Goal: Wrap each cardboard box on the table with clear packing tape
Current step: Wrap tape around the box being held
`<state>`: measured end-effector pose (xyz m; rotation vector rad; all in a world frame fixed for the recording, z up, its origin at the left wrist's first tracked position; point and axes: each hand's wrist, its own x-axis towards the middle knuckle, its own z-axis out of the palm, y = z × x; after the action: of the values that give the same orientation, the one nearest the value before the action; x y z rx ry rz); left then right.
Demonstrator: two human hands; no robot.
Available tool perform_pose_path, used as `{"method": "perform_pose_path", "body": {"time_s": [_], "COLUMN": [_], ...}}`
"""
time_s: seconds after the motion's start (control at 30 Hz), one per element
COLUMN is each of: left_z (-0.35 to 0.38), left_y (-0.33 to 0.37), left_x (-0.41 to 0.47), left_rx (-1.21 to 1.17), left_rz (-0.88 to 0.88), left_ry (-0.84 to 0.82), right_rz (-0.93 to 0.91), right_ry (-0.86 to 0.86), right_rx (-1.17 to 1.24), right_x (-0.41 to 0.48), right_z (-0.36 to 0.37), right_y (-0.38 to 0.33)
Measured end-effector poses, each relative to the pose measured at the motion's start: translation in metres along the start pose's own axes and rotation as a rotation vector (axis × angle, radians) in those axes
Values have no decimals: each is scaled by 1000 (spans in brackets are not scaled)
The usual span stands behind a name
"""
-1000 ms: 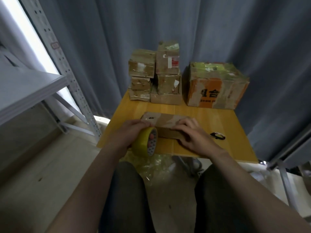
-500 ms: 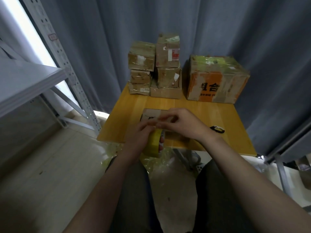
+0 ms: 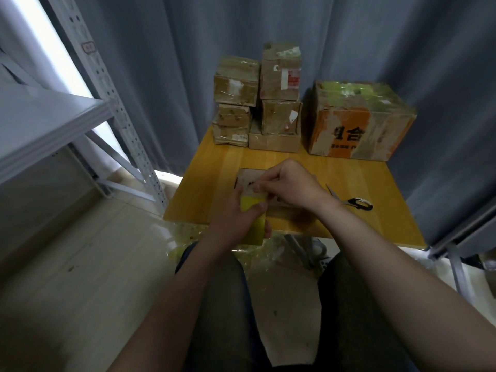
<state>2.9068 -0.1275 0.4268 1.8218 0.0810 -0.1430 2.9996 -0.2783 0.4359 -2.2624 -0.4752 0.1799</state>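
Left hand (image 3: 233,218): fingers curled round the tape roll (image 3: 253,228), at the table's (image 3: 204,170) near edge.
Right hand (image 3: 291,183): fingertips pinching at the roll's top, over the flat box (image 3: 248,179).
Done: stacked boxes (image 3: 279,73) along the far edge look taped.
Outstanding: flat box, apparently unwrapped.

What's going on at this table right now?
A seated person is taping a cardboard box. The left hand grips a yellow tape roll at the near edge of the wooden table. The right hand appears to pinch the roll's loose end just over a flat box lying in front of them. Scissors lie to the right, and already taped boxes are stacked at the back.
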Motion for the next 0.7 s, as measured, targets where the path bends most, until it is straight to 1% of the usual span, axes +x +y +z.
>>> {"method": "perform_pose_path", "body": {"time_s": [0.07, 0.17, 0.2, 0.27, 0.33, 0.4, 0.57, 0.7], "left_z": [-2, -7, -9, -8, -11, -13, -11, -5], "left_y": [-5, -18, -22, -27, -30, -31, -37, -53], "left_x": [5, 15, 15, 17, 20, 25, 33, 40], "left_rx": [-97, -191, -206, -238, -233, -248, -344, -415], "left_rz": [-111, -312, -375, -449, -489, -525, -614, -614], "left_ry": [-56, -121, -127, -140, -170, -182, -138, -56], "right_rz": [8, 35, 38, 65, 111, 134, 159, 192], "right_ry": [53, 230, 255, 212, 150, 129, 130, 163], "right_rx": [30, 144, 124, 64, 37, -2, -123, -238], "right_x": [12, 36, 44, 61, 75, 87, 105, 104], "right_z": [-2, -16, -19, -16, -6, 3, 16, 26], "right_y": [-1, -4, -4, 3, 16, 26, 37, 46]}}
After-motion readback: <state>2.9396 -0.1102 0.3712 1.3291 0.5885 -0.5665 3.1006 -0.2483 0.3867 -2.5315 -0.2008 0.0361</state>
